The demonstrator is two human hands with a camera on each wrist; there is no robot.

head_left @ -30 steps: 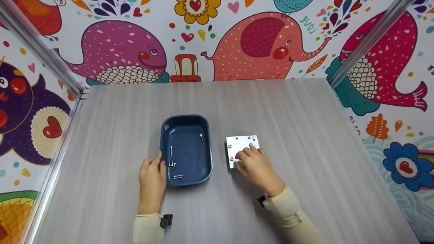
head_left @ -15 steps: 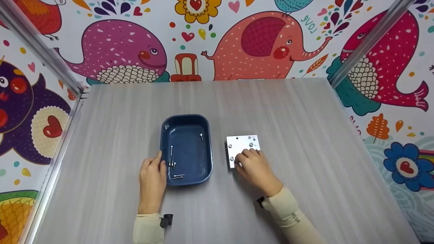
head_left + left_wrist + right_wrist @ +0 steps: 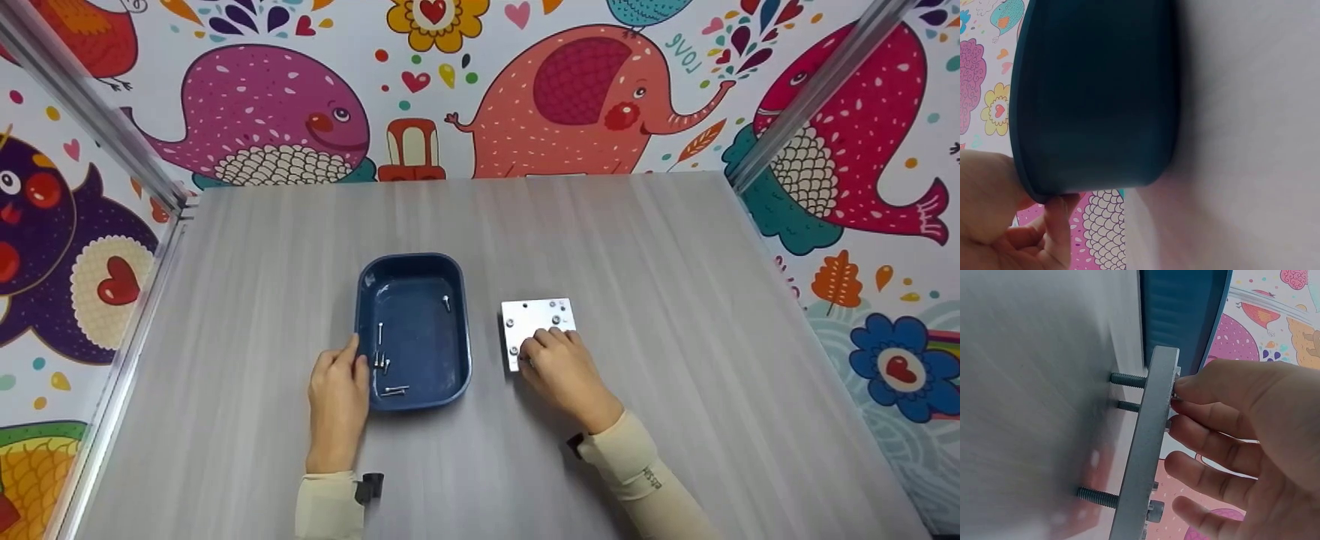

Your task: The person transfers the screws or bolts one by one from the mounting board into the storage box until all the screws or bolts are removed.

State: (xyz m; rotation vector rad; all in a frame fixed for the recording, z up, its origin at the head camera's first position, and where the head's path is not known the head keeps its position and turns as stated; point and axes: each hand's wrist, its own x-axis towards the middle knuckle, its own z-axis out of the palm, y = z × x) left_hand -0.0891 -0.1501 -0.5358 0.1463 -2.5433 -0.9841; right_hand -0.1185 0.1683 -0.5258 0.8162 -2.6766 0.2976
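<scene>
A square silver metal plate point(image 3: 529, 312) lies right of the middle, with several screws set through it. In the right wrist view the plate point(image 3: 1150, 422) stands off the table on threaded shanks point(image 3: 1129, 380) that stick out below. My right hand point(image 3: 566, 375) reaches over its near edge; thumb and index finger pinch a screw head point(image 3: 1176, 377) at the plate's near-left corner, mostly hidden by the fingertips. My left hand point(image 3: 337, 401) grips the left rim of a blue tray point(image 3: 416, 322), thumb and fingers on the rim point(image 3: 1030, 188). Several loose screws point(image 3: 379, 361) lie inside the tray.
The grey wood-grain table point(image 3: 637, 247) carries the tray and plate. Its back edge meets a wall point(image 3: 420, 90) printed with cartoon animals. Metal frame posts point(image 3: 90, 105) stand at both sides. A dark strap mount point(image 3: 370, 488) sits at my left wrist.
My right hand has shifted slightly toward the left and its fingers have drawn in a little at the plate's corner. The left hand and the tray stay in place.
</scene>
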